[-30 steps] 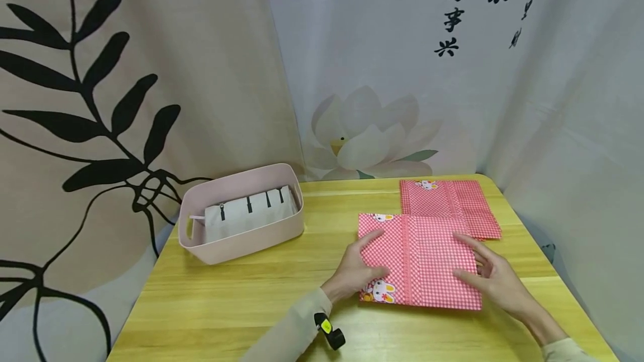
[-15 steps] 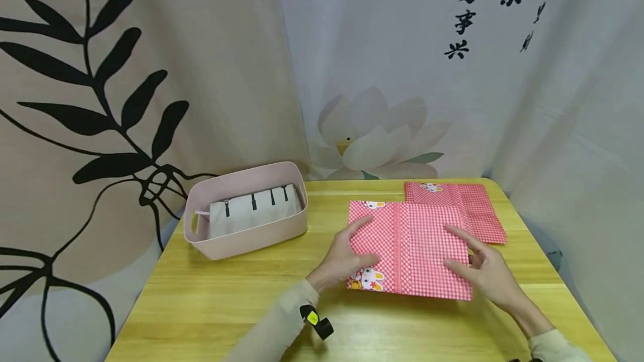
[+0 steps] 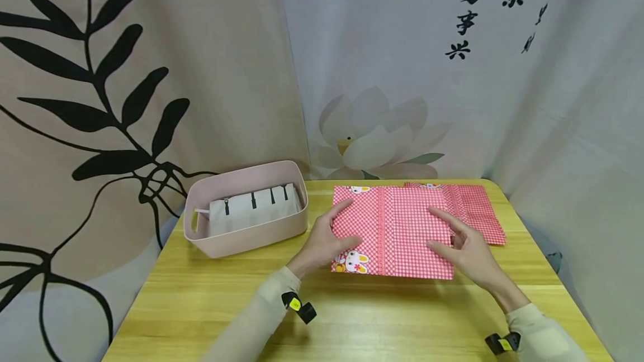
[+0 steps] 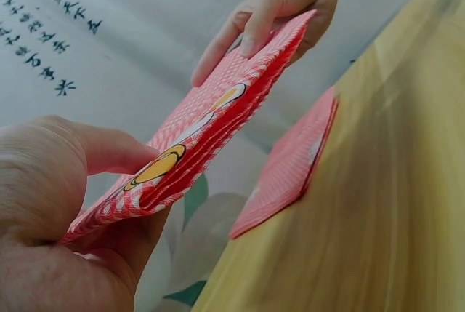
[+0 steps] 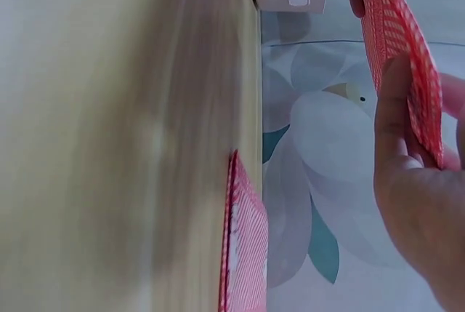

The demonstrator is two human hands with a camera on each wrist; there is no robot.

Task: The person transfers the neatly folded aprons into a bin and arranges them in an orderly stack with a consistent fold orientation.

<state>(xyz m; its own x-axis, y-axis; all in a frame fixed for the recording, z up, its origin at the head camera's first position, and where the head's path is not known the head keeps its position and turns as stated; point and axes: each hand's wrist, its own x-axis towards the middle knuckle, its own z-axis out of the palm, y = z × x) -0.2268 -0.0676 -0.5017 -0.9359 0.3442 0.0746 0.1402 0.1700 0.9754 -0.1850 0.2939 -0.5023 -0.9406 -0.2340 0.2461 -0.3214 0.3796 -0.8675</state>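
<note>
Between my two hands is a folded red-and-white checked cloth (image 3: 402, 228) with rabbit prints along its left side. My left hand (image 3: 319, 243) pinches its left edge, thumb on top and the other fingers beneath, as the left wrist view shows. On the opposite edge, my right hand (image 3: 473, 253) grips it the same way, seen closely in the right wrist view. The cloth (image 4: 200, 119) is raised off the table, its stacked layers visible at the edge. Behind it, a second folded checked cloth (image 3: 478, 211) lies flat on the table, partly covered in the head view.
A pink plastic basket (image 3: 251, 246) stands at the back left of the wooden table (image 3: 382, 323). Inside it sits a white fabric case (image 3: 256, 211) with several dark zipper pulls. Printed curtains (image 3: 226, 71) hang right behind the table's far edge.
Both hands have carried the cloth leftward and toward the back of the table, keeping their grip. The second cloth and the basket stay in place; the head view has shifted slightly.
</note>
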